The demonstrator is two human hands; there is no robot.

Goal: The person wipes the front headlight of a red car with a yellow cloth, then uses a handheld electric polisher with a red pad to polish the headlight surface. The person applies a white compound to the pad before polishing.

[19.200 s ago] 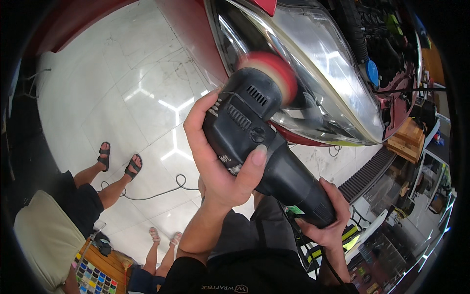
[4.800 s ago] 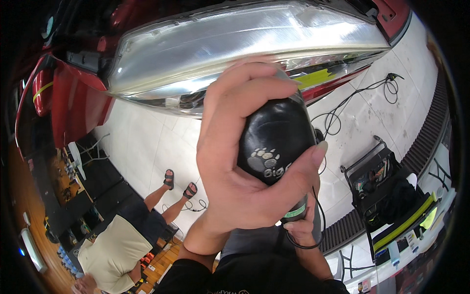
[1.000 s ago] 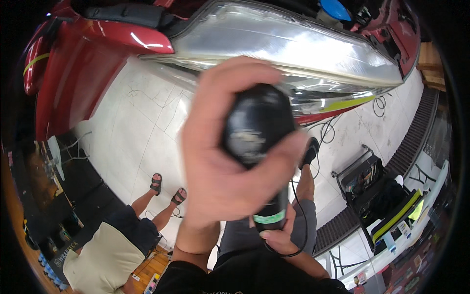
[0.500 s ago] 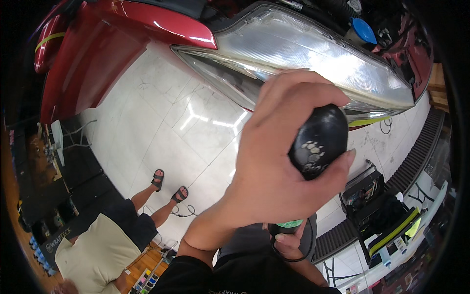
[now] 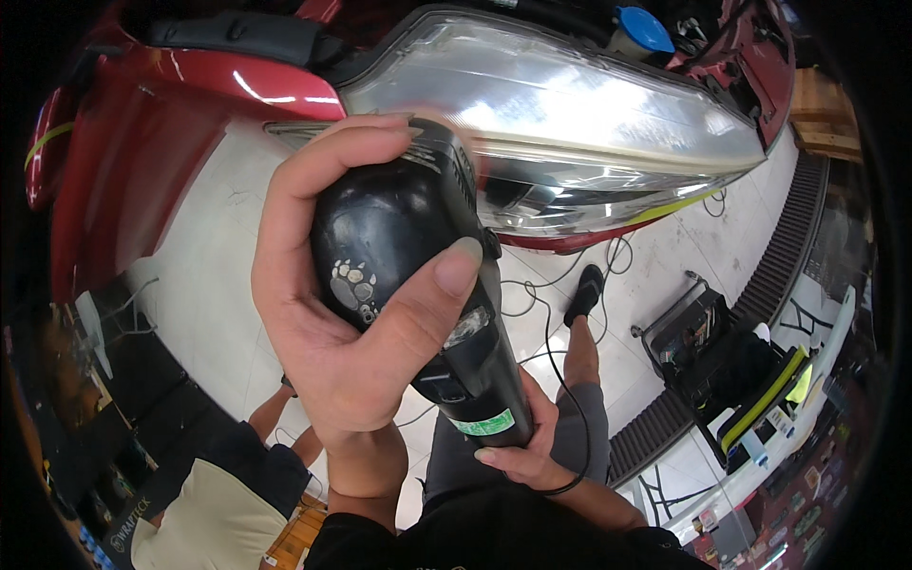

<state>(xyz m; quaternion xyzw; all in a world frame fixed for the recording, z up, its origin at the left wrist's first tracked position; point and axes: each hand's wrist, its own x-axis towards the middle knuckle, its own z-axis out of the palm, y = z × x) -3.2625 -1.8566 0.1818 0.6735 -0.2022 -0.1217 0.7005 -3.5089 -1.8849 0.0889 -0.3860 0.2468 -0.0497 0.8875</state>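
Observation:
A black corded polisher [image 5: 399,223] with a pale paw-print mark is held in both my hands. My left hand [image 5: 332,370] wraps over its rounded head, fingers on the far side and thumb across the top. Lower down, my right hand [image 5: 537,451] grips the rear end of the handle, next to a green label. The polisher's front end is at the lower left part of a car headlight [image 5: 579,104], whose lens looks hazy and streaked. The underside of the tool is hidden, so contact with the lens cannot be made out.
A red fender [image 5: 142,171] borders the headlight on the left. The polisher's black cable [image 5: 570,389] hangs by my right leg, with more cable on the floor. A black cart [image 5: 703,332] stands at right. Another person [image 5: 209,513] is at lower left.
The polisher and both my hands have moved left along the headlight, and more of the tool's body and handle now shows. The view has shifted too. Both hands keep their hold.

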